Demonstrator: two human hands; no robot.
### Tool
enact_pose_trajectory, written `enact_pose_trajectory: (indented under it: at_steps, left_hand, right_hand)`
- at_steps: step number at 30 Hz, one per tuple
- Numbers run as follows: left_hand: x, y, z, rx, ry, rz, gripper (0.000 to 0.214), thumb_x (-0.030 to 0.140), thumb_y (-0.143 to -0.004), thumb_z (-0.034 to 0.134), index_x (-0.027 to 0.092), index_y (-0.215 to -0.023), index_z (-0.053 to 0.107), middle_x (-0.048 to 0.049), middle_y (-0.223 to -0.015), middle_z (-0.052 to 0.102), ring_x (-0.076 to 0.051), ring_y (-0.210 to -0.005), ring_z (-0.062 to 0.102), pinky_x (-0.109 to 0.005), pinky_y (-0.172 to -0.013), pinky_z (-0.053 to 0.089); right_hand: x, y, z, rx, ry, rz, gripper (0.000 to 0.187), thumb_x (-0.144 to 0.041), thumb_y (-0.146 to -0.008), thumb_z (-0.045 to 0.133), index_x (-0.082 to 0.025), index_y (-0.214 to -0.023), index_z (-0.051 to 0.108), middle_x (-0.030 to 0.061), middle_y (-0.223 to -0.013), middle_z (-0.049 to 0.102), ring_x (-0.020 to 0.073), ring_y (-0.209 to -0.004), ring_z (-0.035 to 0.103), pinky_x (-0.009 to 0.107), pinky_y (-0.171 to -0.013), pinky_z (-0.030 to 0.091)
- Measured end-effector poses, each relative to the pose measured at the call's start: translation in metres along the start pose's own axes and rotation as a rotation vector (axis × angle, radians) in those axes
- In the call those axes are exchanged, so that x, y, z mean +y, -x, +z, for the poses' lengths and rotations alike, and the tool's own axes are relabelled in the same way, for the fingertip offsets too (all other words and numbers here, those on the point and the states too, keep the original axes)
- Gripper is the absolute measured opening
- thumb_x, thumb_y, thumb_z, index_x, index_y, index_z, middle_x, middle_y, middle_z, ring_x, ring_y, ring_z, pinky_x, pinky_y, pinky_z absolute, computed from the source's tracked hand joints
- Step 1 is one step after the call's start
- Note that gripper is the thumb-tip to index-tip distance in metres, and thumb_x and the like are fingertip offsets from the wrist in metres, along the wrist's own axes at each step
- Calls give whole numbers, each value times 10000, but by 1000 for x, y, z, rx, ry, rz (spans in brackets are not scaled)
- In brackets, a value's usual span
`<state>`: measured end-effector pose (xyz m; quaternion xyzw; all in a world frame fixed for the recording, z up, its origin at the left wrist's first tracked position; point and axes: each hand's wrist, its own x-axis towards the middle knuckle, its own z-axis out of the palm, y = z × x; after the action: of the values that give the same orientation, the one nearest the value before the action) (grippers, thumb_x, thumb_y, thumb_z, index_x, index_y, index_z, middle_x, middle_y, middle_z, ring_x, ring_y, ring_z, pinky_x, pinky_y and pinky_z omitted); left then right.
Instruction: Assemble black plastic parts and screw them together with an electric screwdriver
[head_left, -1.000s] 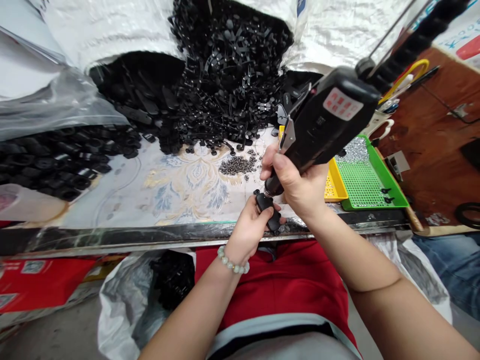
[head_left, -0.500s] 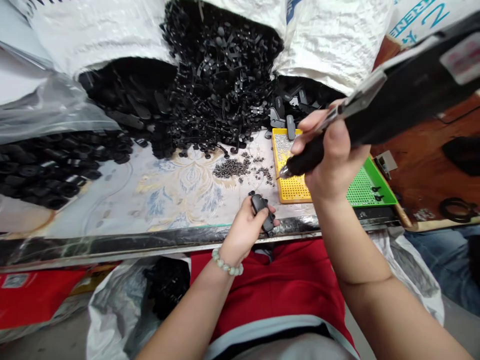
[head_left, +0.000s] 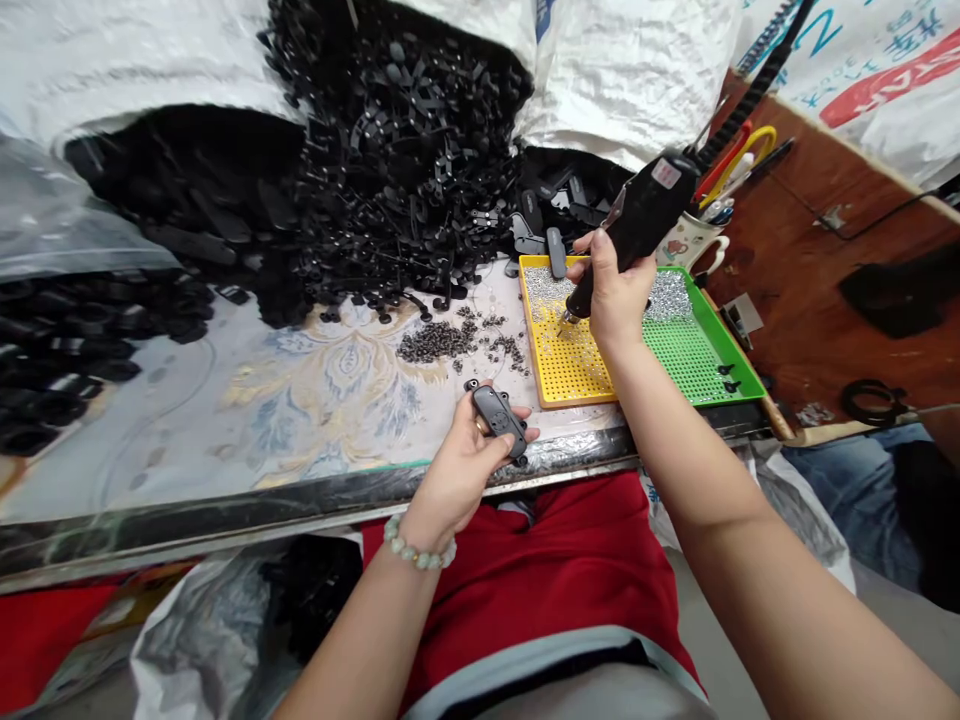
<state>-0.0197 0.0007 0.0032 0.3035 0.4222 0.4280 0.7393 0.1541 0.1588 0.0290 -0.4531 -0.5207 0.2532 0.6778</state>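
My left hand (head_left: 463, 462) is closed around a small black plastic part (head_left: 496, 417), held just above the table's near edge. My right hand (head_left: 615, 290) grips a black electric screwdriver (head_left: 637, 222), whose tip points down into the yellow perforated tray (head_left: 562, 375), among small silver screws. A coiled cable runs up from the screwdriver's rear toward the top right.
A big heap of black plastic parts (head_left: 390, 150) spills from white sacks at the back. A small pile of dark screws (head_left: 439, 342) lies on the patterned tabletop. A green tray (head_left: 694, 350) with screws adjoins the yellow one. A cup with tools (head_left: 694, 240) stands behind.
My right hand has carried the screwdriver away from the black part, forward and right, to the yellow tray. My left hand still holds the part, lowered slightly.
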Motion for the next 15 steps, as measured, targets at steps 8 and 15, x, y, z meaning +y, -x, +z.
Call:
enact_pose_trajectory:
  at_steps: [8, 15]
  left_hand:
    - [0, 0, 0, 0, -18, -11, 551, 162, -789, 615, 261, -1253, 335, -69, -1163, 601, -185, -947, 659, -367, -897, 480]
    - [0, 0, 1, 4, 8, -15, 512, 147, -793, 603, 247, -1226, 349, -86, -1185, 601, -184, -950, 662, -393, -933, 464]
  right_hand:
    - [6, 2, 2, -12, -56, -66, 439, -612, -736, 566, -239, -938, 453, 6, -824, 629, 167, -777, 677, 316, -663, 548]
    - [-11, -1, 0, 38, -78, -102, 369, -564, -762, 571, -238, -897, 463, 4, -823, 618, 115, -581, 615, 282, -545, 509]
